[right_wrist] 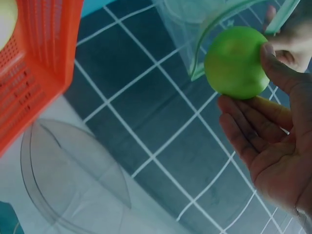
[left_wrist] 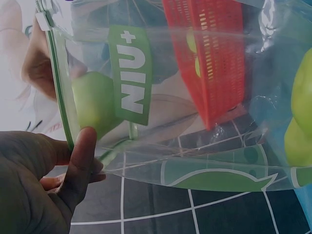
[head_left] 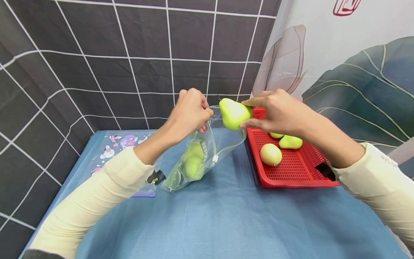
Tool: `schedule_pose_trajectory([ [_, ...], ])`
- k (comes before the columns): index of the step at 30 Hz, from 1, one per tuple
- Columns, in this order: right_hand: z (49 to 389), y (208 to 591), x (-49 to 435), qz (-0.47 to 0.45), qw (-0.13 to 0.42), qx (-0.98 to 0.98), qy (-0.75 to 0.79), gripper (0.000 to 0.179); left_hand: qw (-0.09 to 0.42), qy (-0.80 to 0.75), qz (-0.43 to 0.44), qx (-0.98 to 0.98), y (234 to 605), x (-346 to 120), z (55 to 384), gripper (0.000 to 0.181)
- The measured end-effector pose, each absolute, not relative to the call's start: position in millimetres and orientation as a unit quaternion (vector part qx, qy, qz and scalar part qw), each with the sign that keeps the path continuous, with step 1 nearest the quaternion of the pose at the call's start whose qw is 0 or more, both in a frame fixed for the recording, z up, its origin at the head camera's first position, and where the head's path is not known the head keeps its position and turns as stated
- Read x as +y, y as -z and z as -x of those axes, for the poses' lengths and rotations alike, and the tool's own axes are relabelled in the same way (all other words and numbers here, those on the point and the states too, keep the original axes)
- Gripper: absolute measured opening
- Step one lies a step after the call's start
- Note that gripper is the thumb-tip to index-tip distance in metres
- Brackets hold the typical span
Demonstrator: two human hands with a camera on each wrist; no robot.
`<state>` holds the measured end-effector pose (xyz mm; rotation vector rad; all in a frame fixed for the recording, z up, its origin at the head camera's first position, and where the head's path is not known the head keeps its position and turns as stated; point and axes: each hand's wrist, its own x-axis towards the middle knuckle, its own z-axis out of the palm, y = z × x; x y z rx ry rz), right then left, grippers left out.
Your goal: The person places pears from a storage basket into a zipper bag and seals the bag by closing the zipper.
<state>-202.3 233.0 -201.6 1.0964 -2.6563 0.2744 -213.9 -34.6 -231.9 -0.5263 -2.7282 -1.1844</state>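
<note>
My left hand [head_left: 191,113] pinches the rim of a clear zip bag [left_wrist: 195,141] with green lettering and a white slider. Inside the bag, low down, lie green pears [head_left: 194,162]. My right hand [head_left: 278,109] holds a green pear [head_left: 234,113] between thumb and fingers, right at the bag's open mouth. From the right wrist view, the same pear [right_wrist: 236,63] shows its rounded end beside the green zip edge. In the left wrist view the held pear [left_wrist: 95,105] shows through the plastic, close to the left fingertips.
A red basket [head_left: 297,183] stands to the right, holding a round yellowish fruit [head_left: 271,154] and green pears [head_left: 290,142]. At the left a printed plastic bag [head_left: 108,153] lies flat on the blue cloth [head_left: 207,223]. Dark gridded fabric [head_left: 145,75] hangs behind.
</note>
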Motion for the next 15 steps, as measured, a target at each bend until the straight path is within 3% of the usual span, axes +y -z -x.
schedule_pose_trajectory([
  [15, 205, 217, 213, -0.361, 0.078, -0.924, -0.096, 0.055, 0.066, 0.395, 0.174, -0.9, 230, -41, 213, 0.026],
])
